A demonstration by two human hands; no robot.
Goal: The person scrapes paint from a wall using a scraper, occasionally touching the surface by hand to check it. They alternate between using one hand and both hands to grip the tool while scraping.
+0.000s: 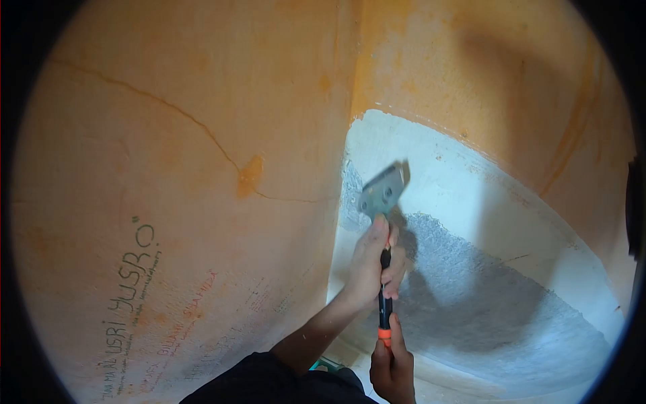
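A long-handled wall scraper (385, 190) is in both my hands, its wide metal head tilted up to the right in front of the wall corner. Two bolts show on the head, whose outer edge is slightly blurred. My left hand (372, 264) wraps the upper black handle, with the thumb up close to the head. Lower down, my right hand (393, 367) closes around the orange-ringed butt end. Behind the head lies a pale stripped patch (451, 168) of wall, with rough grey plaster (464, 289) exposed below it.
Orange paint (498, 67) covers the wall above the pale patch. On the left, an orange wall (202, 87) carries a long crack and handwritten lettering (131, 289). A dark object (634, 209) stands at the right edge. Something green (328, 364) shows low beside my dark sleeve (262, 380).
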